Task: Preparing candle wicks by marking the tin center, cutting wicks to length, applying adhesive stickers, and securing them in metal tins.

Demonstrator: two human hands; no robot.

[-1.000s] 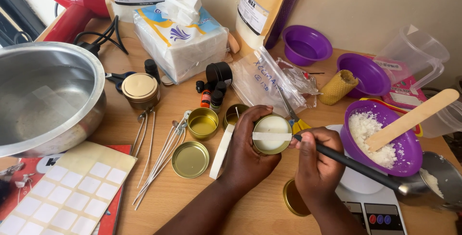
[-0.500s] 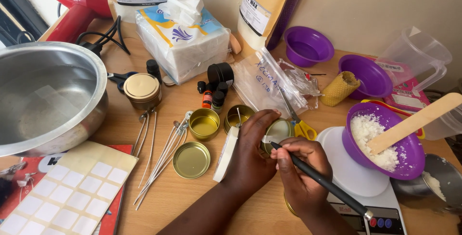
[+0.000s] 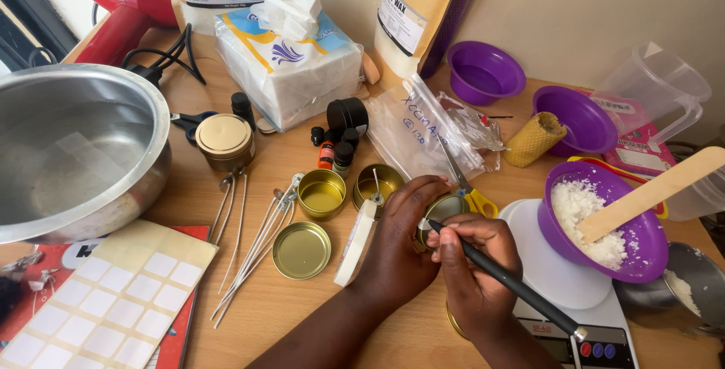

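My left hand (image 3: 396,244) grips a small gold tin (image 3: 445,207) just above the wooden table, next to the white scale (image 3: 555,278). My right hand (image 3: 472,267) holds a thin black rod (image 3: 521,290) like a pen, and the rod's tip points into the tin's mouth. The tin's inside is mostly hidden by my fingers. A purple bowl of white wax flakes (image 3: 604,225) stands on the scale, with a flat wooden stick (image 3: 653,188) leaning in it.
Two open gold tins (image 3: 321,191) (image 3: 377,182), a loose lid (image 3: 300,250), wicks (image 3: 253,244) and a white tape roll (image 3: 355,244) lie left of my hands. A big steel pot (image 3: 75,150), sticker sheet (image 3: 113,301), tissue pack (image 3: 291,59), yellow-handled scissors (image 3: 477,201) and purple bowls (image 3: 483,71) surround them.
My left hand has lowered the tin, which showed a white inside a second ago. My right hand has slid left over it and brought the rod's tip to the tin.
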